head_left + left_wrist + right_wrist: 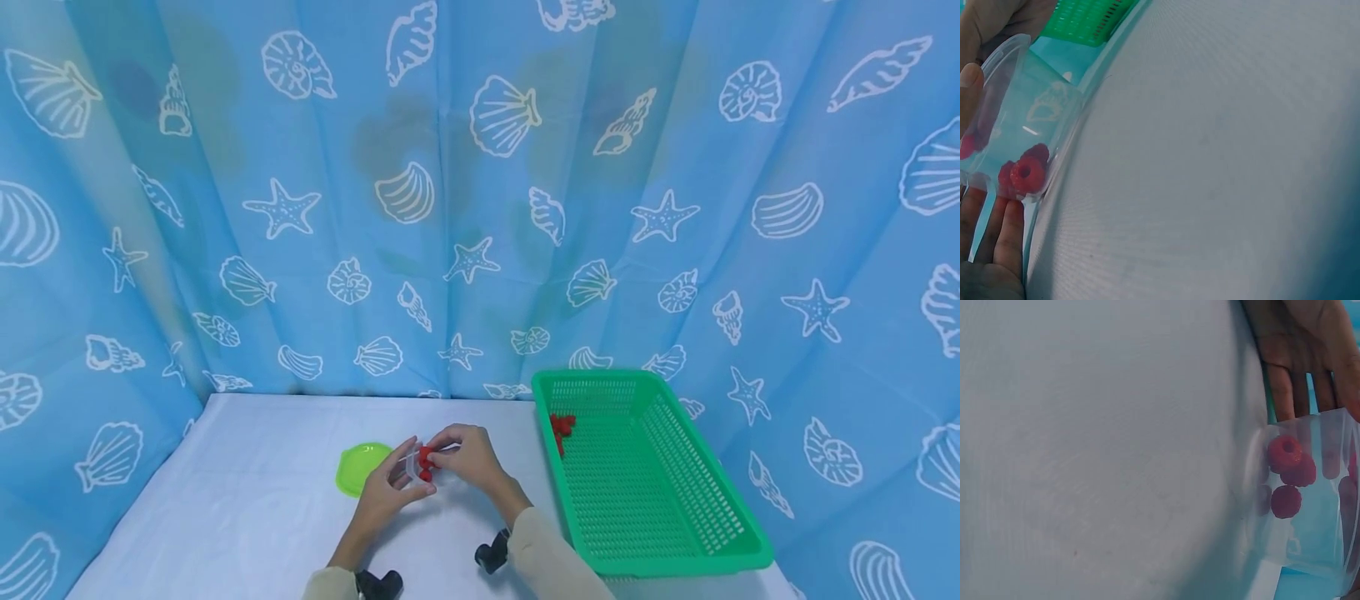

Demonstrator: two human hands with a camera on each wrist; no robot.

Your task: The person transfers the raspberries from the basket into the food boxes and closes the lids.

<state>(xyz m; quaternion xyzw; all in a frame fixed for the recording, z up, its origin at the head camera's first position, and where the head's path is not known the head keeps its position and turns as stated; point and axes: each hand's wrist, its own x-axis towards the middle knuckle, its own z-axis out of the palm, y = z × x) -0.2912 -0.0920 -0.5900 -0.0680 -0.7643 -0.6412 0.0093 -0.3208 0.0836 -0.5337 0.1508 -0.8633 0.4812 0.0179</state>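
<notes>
My left hand (pixel 384 497) grips a small clear plastic container (pixel 1041 112), its fingers and thumb around the sides, with the tub tilted. Through the wall, several red raspberries (pixel 1027 174) show clustered at one end of the tub; the same cluster (pixel 1289 464) appears in the right wrist view. At the opening, my right hand (pixel 471 457) pinches a raspberry (pixel 425 456) between thumb and fingers, partly inside the tub. Behind the left hand, a lime-green lid (pixel 358 471) lies on the table.
A large green basket (pixel 645 467) stands on the right of the white table (pixel 255 483), with more red raspberries (pixel 561 427) in its far left corner. Blue shell-patterned curtains (pixel 465 208) close off the back and sides. Black devices (pixel 492 552) sit at both wrists.
</notes>
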